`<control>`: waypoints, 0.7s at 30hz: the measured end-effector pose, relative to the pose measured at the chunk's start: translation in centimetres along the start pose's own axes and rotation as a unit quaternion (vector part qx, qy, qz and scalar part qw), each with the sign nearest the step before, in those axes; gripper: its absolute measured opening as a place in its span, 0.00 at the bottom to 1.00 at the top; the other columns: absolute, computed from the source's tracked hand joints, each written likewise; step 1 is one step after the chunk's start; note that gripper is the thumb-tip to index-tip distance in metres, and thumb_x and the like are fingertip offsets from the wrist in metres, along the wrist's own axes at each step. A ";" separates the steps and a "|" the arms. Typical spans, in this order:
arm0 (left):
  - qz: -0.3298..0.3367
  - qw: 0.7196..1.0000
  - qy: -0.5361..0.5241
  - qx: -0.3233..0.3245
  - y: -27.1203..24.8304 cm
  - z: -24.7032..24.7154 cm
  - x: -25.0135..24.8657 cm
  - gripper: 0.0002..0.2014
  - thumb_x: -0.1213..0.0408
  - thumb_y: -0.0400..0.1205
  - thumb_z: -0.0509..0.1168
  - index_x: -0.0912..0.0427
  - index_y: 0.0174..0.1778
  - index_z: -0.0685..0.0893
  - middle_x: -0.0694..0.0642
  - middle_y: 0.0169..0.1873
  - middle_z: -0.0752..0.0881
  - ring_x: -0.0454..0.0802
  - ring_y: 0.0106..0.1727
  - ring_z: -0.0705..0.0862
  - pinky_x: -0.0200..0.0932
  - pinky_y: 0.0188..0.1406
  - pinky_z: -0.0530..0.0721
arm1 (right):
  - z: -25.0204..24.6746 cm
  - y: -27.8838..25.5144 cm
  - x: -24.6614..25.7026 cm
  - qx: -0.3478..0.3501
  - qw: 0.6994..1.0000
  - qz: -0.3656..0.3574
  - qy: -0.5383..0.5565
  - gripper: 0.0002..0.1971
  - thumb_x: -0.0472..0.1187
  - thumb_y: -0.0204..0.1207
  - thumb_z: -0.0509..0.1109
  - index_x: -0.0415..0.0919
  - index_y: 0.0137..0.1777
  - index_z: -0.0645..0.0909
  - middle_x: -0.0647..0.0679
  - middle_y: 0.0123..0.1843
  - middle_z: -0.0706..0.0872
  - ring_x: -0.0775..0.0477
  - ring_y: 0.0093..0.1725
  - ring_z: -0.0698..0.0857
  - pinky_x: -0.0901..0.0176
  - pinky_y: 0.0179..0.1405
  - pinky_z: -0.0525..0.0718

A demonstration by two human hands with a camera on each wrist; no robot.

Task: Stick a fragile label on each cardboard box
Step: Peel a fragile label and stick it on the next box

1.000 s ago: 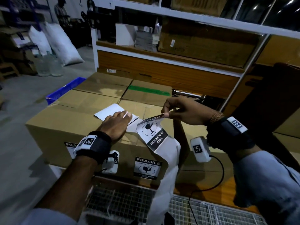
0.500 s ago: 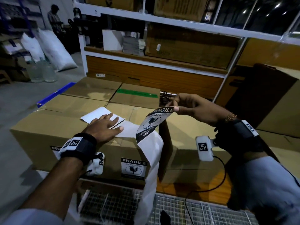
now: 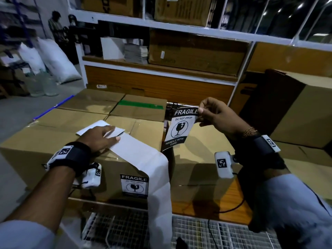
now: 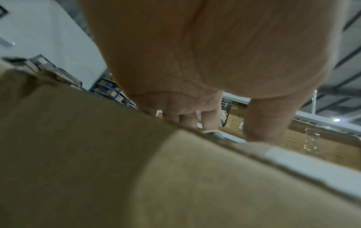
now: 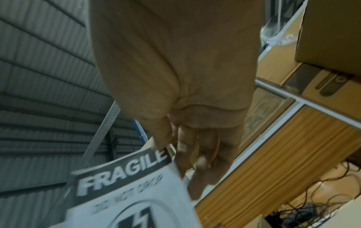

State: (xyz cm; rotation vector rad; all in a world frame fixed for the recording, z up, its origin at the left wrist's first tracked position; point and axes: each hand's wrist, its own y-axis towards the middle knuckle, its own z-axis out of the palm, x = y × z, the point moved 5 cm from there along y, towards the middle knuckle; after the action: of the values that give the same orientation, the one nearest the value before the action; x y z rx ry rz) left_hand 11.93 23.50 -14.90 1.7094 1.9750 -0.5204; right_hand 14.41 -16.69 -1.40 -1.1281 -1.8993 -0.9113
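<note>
Two hands are in view. We find the left hand (image 3: 100,139) lying flat, fingers straight, pressing a white strip of label backing paper (image 3: 142,155) onto the top of a large brown cardboard box (image 3: 45,141); the strip runs over the box's front edge and hangs down. We note a black-and-white fragile label (image 3: 134,185) already stuck on that box's front face. The right hand (image 3: 215,115) pinches the top corner of a loose black-and-white fragile label (image 3: 180,127) between thumb and fingers, holding it in the air above the gap between this box and a second brown cardboard box (image 3: 203,146) to the right. Behind stands white-framed shelving (image 3: 161,26) loaded with cartons; white sacks (image 3: 53,60) lie on the grey floor at left.
</note>
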 end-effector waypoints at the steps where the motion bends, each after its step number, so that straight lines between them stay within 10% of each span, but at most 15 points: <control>1: 0.003 1.000 0.010 -0.010 -0.1 -0.1 -0.2 0.35 0.40 0.81 0.73 0.51 0.82 0.78 0.53 0.79 0.79 0.56 0.77 0.79 0.46 0.67 0.74 | -0.4 0.0 -0.3 -0.014 1.000 0.000 -0.004 0.06 0.41 0.90 0.65 0.37 0.58 0.76 0.46 0.48 0.92 0.47 0.49 0.92 0.38 0.56 0.90; 12: 0.157 0.986 0.007 -0.062 -2.5 0.2 -16.8 0.26 0.41 0.86 0.64 0.44 0.80 0.79 0.50 0.80 0.77 0.52 0.80 0.75 0.51 0.73 0.75 | -4.3 0.0 -3.7 -0.101 0.994 0.005 -0.044 0.10 0.34 0.87 0.69 0.41 0.64 0.73 0.45 0.53 0.87 0.53 0.50 0.91 0.59 0.40 0.90; 17: 0.186 0.978 -0.097 -0.014 -1.1 3.3 -26.3 0.20 0.41 0.90 0.58 0.46 0.69 0.87 0.45 0.61 0.90 0.46 0.62 0.86 0.42 0.56 0.80 | -6.6 -0.3 -5.8 -0.096 0.991 0.016 -0.092 0.16 0.36 0.85 0.72 0.44 0.68 0.73 0.50 0.53 0.84 0.55 0.48 0.87 0.63 0.33 0.88; 21: 0.162 0.983 -0.077 0.025 1.3 6.6 -30.1 0.25 0.33 0.87 0.56 0.48 0.50 0.90 0.46 0.46 0.92 0.49 0.50 0.89 0.57 0.56 0.88 | -8.4 -0.3 -7.6 -0.098 0.989 0.009 -0.108 0.16 0.37 0.84 0.74 0.47 0.67 0.74 0.54 0.50 0.85 0.60 0.45 0.85 0.68 0.36 0.84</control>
State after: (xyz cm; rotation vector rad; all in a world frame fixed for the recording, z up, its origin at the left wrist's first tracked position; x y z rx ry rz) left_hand 17.22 -4.40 -2.90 1.9110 1.5481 -0.5673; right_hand 18.70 -26.86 -3.95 -1.4064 -2.0011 -1.0181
